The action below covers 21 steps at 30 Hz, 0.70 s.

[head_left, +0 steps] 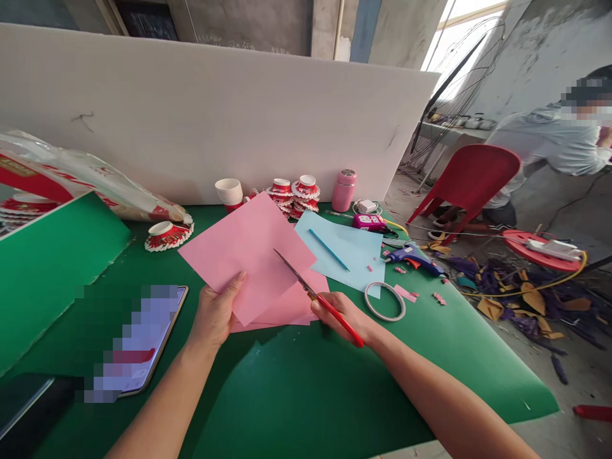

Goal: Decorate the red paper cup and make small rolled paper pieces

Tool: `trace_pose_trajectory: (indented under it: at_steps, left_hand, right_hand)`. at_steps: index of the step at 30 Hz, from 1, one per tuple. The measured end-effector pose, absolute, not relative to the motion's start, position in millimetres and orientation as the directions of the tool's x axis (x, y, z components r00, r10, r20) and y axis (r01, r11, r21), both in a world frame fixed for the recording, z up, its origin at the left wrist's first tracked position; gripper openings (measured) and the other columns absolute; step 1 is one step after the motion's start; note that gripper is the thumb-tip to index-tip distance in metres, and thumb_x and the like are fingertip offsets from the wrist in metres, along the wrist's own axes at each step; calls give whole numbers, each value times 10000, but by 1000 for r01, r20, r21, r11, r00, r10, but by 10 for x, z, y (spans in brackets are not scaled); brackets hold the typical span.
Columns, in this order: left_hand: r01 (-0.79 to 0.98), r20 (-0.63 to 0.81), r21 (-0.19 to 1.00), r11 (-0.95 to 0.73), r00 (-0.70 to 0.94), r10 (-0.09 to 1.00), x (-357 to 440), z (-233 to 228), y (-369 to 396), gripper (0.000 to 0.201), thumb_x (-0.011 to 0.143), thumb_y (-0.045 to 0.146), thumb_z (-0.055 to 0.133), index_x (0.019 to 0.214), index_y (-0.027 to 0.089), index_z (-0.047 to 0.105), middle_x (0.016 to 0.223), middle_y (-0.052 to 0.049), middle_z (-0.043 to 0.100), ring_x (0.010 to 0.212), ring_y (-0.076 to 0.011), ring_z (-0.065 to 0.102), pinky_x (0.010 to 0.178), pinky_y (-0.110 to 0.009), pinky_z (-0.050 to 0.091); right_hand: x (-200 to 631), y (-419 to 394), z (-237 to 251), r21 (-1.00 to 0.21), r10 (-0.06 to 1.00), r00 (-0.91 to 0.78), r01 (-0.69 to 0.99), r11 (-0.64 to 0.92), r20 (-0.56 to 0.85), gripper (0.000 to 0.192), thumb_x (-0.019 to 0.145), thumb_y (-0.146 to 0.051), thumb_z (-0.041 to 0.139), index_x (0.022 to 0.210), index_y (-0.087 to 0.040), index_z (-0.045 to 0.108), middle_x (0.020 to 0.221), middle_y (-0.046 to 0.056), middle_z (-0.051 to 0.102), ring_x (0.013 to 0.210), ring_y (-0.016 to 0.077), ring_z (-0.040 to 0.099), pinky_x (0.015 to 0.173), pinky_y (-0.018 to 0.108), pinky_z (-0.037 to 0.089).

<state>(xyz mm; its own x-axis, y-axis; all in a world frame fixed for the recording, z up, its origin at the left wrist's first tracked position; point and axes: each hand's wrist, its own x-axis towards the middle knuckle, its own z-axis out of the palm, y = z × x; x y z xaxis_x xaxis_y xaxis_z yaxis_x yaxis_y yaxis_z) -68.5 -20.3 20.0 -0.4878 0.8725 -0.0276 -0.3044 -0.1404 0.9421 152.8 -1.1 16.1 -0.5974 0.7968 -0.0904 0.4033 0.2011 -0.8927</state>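
Note:
My left hand (220, 307) grips a pink sheet of paper (248, 252) by its lower corner, thumb on top, and holds it above the green table. In my right hand (342, 312) is a pair of scissors (329, 306) with red handles. The blades point up and left and lie across the right part of the pink sheet; I cannot tell whether they cut into it. More pink paper (287, 307) lies under the held sheet. A light blue sheet (358, 245) with a blue pencil (329, 249) on it lies behind my right hand.
Right of my hands lie a roll of tape (402, 306), a blue glue gun (415, 258) and pink scraps. At the back stand a pink bottle (344, 190) and red-and-white paper cup pieces (306, 191). A phone (148, 344) lies left. A person sits beyond a red chair (471, 178).

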Motion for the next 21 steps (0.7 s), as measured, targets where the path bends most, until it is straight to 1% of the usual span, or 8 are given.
trace_pose_trajectory:
  at_steps: [4,7,10,15,21]
  left_hand:
    - [-300,-34,944,-137,-499,866,-682,200,-200,417,526,354,802,880,157,703,956,-77,711,1043,-280,597,942,-408,459]
    - [-302,-38,944,-134,-500,865,-683,200,-200,406,534,350,796,882,163,701,962,-72,710,1059,-283,589,947,-411,455]
    - [-307,-45,943,-125,-494,868,-685,203,-204,382,551,343,788,879,168,700,964,-70,710,1076,-288,579,952,-417,451]
    - [-311,-47,940,-138,-520,853,-690,197,-199,393,556,316,783,909,166,697,922,-70,720,1060,-294,590,942,-431,457]
    - [-333,-42,928,-168,-540,841,-695,184,-168,396,572,302,776,935,164,698,925,-73,725,1055,-275,600,960,-416,450]
  right_hand:
    - [1525,-20,170,-897,800,-592,399,192,-92,474,835,-582,407,586,-195,294,569,-48,288,503,68,234,452,228,206]
    - [1531,-32,173,-907,795,-585,404,115,-160,477,814,-588,452,593,-200,284,537,-61,271,453,57,250,425,219,220]
    - [1540,-44,174,-918,779,-593,391,61,-201,477,806,-605,454,610,-201,291,517,-70,273,423,55,283,413,211,251]
    - [1527,-52,205,-911,797,-574,405,77,-188,470,795,-597,475,614,-200,300,521,-72,272,441,53,250,416,210,219]
    - [1513,-44,209,-884,808,-571,440,155,-143,420,805,-525,489,604,-194,325,548,-59,303,489,66,267,453,218,212]
